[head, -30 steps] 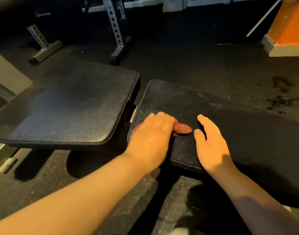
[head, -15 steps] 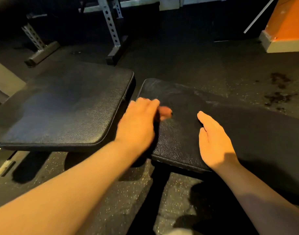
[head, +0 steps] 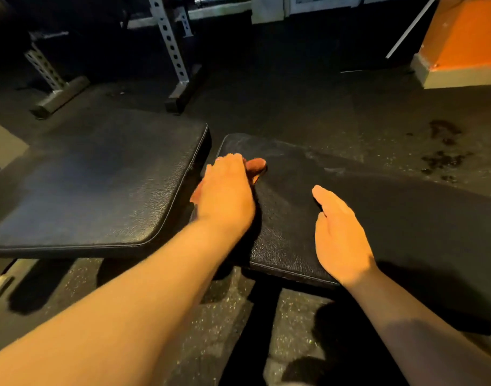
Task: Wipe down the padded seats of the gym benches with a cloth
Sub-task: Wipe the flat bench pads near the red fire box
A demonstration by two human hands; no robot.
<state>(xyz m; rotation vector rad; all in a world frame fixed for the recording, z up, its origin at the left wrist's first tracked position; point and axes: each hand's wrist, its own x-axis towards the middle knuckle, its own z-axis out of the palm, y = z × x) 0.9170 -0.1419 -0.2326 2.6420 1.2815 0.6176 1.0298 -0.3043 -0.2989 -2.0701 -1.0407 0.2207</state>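
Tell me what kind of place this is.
Most likely a gym weight room. Two black padded bench pads sit side by side, a steel rack upright with adjustment holes stands behind them, and the ground is dark speckled rubber flooring.

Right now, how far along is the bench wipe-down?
In hand: left hand presses a reddish cloth on the right pad's left end; right hand rests flat on it. Streaks further along suggest a pass done. Left pad: can't tell if wiped.
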